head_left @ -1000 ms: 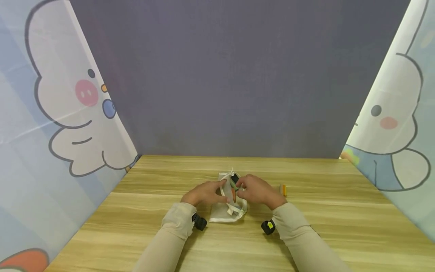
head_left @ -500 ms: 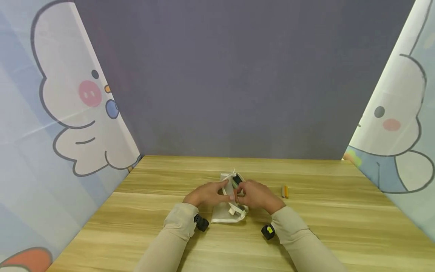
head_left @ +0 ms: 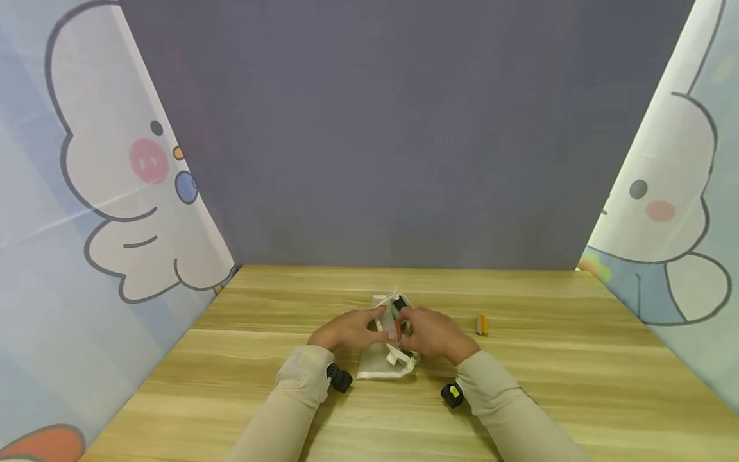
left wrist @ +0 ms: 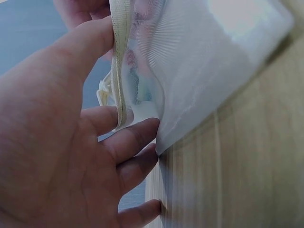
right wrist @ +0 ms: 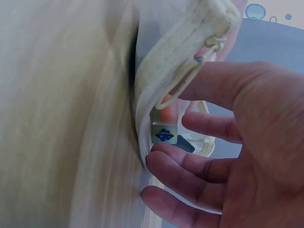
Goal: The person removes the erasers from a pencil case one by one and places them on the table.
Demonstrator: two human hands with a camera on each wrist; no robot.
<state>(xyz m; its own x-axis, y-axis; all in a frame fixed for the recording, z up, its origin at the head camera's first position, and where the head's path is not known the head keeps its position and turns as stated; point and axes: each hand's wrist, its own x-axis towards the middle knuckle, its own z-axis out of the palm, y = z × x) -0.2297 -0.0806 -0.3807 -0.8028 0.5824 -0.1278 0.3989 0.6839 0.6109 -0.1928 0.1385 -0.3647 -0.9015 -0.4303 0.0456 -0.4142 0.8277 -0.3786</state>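
Note:
A white mesh drawstring bag (head_left: 375, 364) lies on the table with its mouth facing right. My left hand (head_left: 349, 328) holds the pale rim (left wrist: 119, 61), index finger behind it and middle fingertip against the mesh. My right hand (head_left: 435, 332) reaches into the mouth, its thumb and index finger apart around an orange thing (right wrist: 167, 114). The thumb's tip is hidden behind the cord (right wrist: 186, 81). Also in the bag are a pale block with a blue planet print (right wrist: 164, 135) and a dark thing (head_left: 400, 301) at the far end.
A small orange and grey piece (head_left: 482, 325) lies on the wood-grain table (head_left: 288, 410) to the right of my right hand. A grey panel (head_left: 404, 141) stands behind the table, with cartoon-printed cloths at both sides. Each wrist wears a black camera.
My right hand has moved slightly toward me, from the greenish thing to the orange one in the bag's mouth. The left hand stays at the rim.

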